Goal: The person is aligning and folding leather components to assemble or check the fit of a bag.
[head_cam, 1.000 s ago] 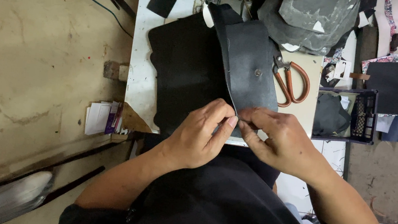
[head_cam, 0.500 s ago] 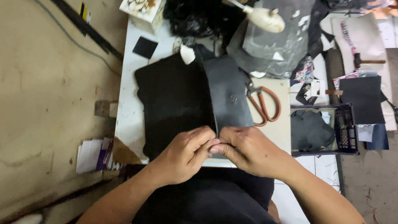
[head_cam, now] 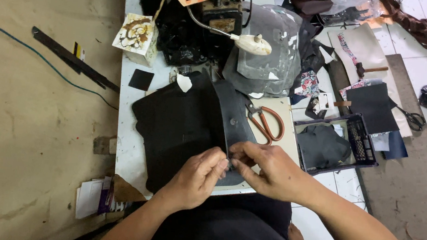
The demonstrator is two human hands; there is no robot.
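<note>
Since the earlier view our head has lifted back, so more of the bench [head_cam: 124,143] shows now, and the hands have slid a little down the dark strap [head_cam: 231,119] toward its near end.

Our left hand [head_cam: 198,178] is closed narrow, thumb and forefinger pinching the near end of the strap. Our right hand [head_cam: 271,171] meets it from the other side, its fingertips [head_cam: 235,162] nipped onto the same edge, so both hands hold the strap between them. The strap runs up from that pinch across the bench, lying over the right side of a large black leather sheet [head_cam: 177,127], and a small round metal stud [head_cam: 233,121] sits partway along it. Orange-handled scissors [head_cam: 264,124] lie just beside the strap on its right. Farther back stand a sewing machine [head_cam: 223,10] and a grey plastic-covered bundle [head_cam: 273,53]; a dark crate [head_cam: 358,143] sits on the floor to the right.

We judge the risk to be at the pinch: the grip takes only the very edge, so the strap could slip out or crease if the two hands pull unevenly. The far part lies loose on the sheet, and a tug could drag it askew or nudge it against the scissors. The strap's near end overhangs the bench edge, so if it were let go it could droop toward our lap.
</note>
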